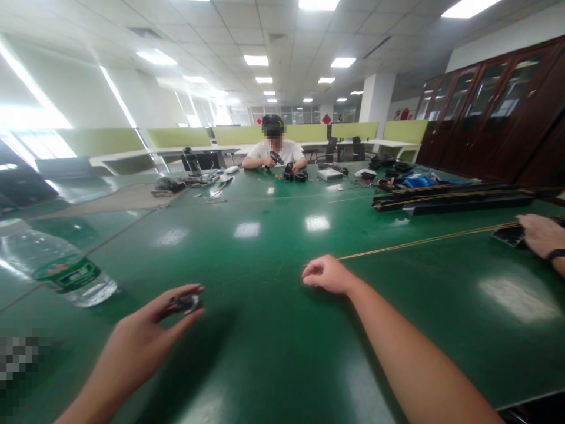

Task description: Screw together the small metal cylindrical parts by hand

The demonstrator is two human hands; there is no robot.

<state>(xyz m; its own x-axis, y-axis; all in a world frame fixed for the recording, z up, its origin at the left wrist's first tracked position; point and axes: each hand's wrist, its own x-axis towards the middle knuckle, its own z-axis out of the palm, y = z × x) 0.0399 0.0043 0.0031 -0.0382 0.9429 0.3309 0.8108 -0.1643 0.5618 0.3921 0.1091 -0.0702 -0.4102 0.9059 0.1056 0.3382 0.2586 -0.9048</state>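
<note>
The left grip is closed lightly on a small dark round part. The thumb is below the part and the fingertips above it, and it is held just clear of the green bench. The part is too blurred to tell more about it.

The right grip rests on the bench well to the right of the left one, with its fingers curled into a loose fist. I cannot tell whether anything is inside it. A thin yellow strip starts just beside its knuckles and runs off to the right.

A clear water bottle lies on its side near the left grip, to its left. Far to the right of the right grip, another person's hand lies beside a dark flat piece. Beyond both grips lie long black rails, and a seated person holds a tool at the far edge of the bench.
</note>
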